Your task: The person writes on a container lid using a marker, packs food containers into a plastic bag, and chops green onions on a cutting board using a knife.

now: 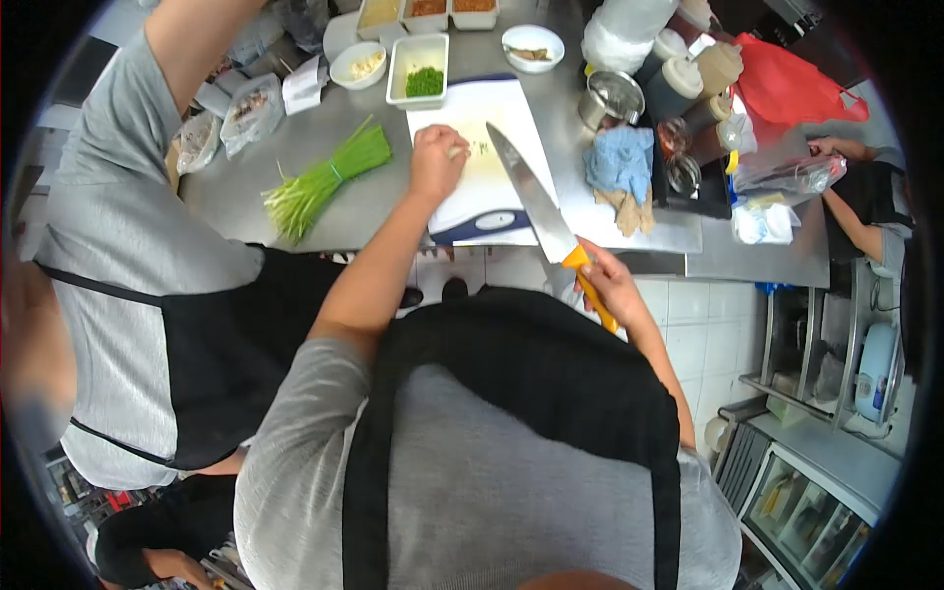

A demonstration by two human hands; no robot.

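Note:
My right hand (612, 283) is wrapped round the yellow handle of a large chef's knife (528, 187). The blade slants up and left across the right side of a white cutting board (477, 202). Over the board's left edge is my left hand (439, 162), fingers curled closed, with a small pale bit showing at the fingertips that I cannot name. A few green scraps (482, 148) lie on the board beside it. To the left rests a tied bundle of green chives or scallions (339, 175). Behind the board stands a white tub with chopped greens (425, 83).
A bowl of pale pieces (359, 65) and a second white bowl (533, 49) stand at the back. On the right are a metal pot (612, 101), a blue cloth (620, 157) and several sauce bottles (678, 87). A co-worker in a grey shirt (113, 324) stands close on the left.

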